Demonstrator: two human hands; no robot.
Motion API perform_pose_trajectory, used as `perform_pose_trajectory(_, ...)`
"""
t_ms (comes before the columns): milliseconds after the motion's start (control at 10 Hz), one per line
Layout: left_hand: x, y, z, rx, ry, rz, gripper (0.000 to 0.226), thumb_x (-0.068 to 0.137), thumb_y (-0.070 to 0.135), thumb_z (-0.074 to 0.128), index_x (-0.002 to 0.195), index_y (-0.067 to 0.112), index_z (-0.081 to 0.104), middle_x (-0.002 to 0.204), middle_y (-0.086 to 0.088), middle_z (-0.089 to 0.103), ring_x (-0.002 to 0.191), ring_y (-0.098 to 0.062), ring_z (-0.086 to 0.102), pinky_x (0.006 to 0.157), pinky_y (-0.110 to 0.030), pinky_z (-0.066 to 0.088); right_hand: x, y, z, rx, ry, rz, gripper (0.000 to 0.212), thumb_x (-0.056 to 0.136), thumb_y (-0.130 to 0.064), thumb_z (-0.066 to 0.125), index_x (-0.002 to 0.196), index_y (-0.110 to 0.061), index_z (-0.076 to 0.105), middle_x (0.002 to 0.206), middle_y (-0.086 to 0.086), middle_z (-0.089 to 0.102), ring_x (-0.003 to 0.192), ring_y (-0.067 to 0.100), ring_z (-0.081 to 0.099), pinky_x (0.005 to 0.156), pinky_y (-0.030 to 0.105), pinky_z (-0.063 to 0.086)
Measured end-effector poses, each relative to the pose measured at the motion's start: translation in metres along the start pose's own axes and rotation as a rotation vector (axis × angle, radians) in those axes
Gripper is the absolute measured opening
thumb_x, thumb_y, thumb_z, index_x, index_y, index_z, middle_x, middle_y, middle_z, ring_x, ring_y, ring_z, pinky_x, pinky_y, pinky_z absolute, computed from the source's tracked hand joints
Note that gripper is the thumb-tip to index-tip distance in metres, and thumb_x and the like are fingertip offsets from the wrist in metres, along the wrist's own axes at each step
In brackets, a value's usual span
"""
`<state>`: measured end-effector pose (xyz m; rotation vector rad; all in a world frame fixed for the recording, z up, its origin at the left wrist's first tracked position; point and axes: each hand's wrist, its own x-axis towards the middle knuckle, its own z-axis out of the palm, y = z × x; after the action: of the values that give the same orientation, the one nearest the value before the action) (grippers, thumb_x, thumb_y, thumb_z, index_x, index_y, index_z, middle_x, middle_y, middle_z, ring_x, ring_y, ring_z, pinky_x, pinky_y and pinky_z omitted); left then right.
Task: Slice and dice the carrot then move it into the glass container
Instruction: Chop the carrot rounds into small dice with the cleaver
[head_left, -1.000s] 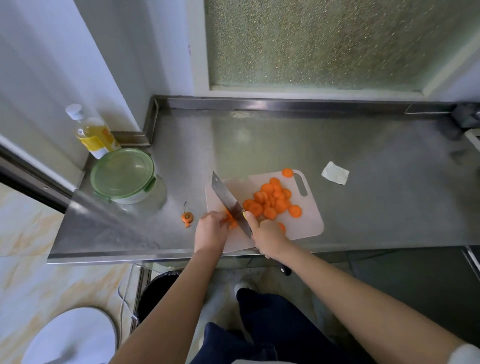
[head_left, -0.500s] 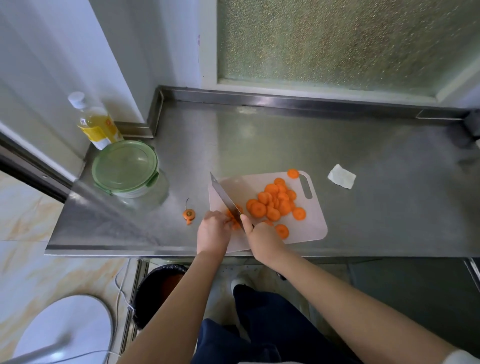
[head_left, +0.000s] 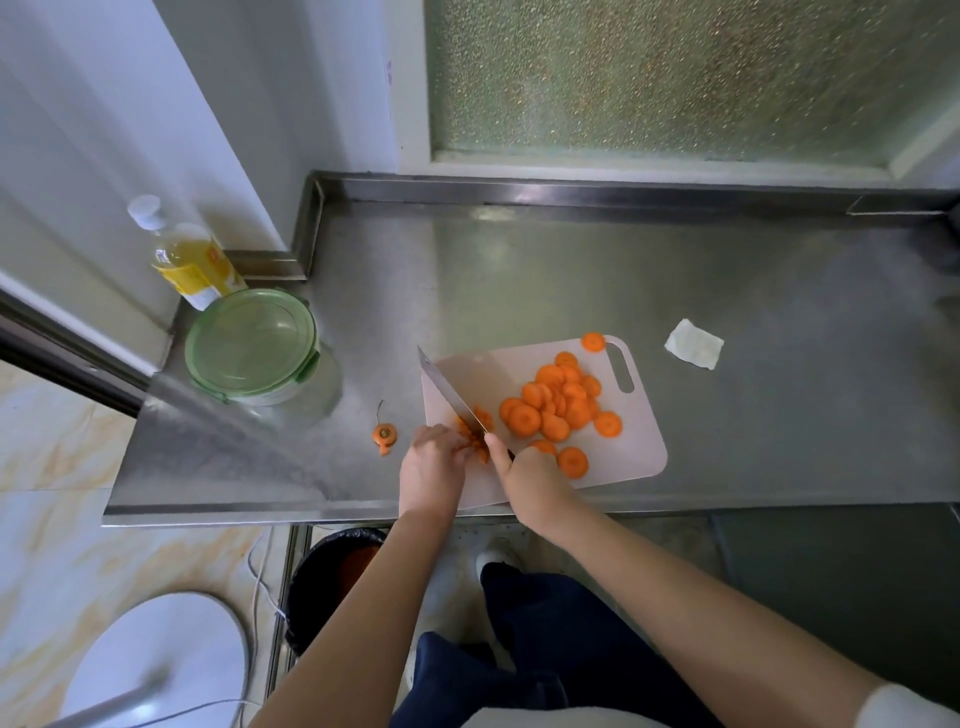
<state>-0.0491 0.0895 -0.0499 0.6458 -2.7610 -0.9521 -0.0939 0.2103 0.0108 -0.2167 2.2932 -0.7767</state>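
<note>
Carrot slices lie mid-frame on the board. Left hand pinches carrot bits against the knife, gripped by right hand. Lidded container sits centre-left on counter.

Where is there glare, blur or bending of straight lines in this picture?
Head view: soft glare on the steel counter below the frosted window; the wide lens makes the wall edges lean outward; the white round object at lower left is smeared; carrot slices and knife look sharp.

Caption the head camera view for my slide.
Right hand chops carrot pieces with a knife on the cutting board, left hand steadying them, lidded glass container nearby.
</note>
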Motion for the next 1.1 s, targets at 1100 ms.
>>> perform_pose_trajectory(1100, -0.008, 0.012, -0.005, -0.102, -0.034, -0.151, 0.023, 0.084, 0.013, 0.064, 0.104, 0.0, 0.061, 0.101, -0.014, 0.055, 0.098, -0.028, 0.048, 0.088, -0.031, 0.04, 0.0, 0.002, -0.019, -0.064, -0.016, -0.051, 0.066, 0.101, -0.049, 0.022, 0.062, -0.007, 0.055, 0.054, 0.004, 0.046, 0.049, 0.016, 0.043, 0.05, 0.021, 0.034)
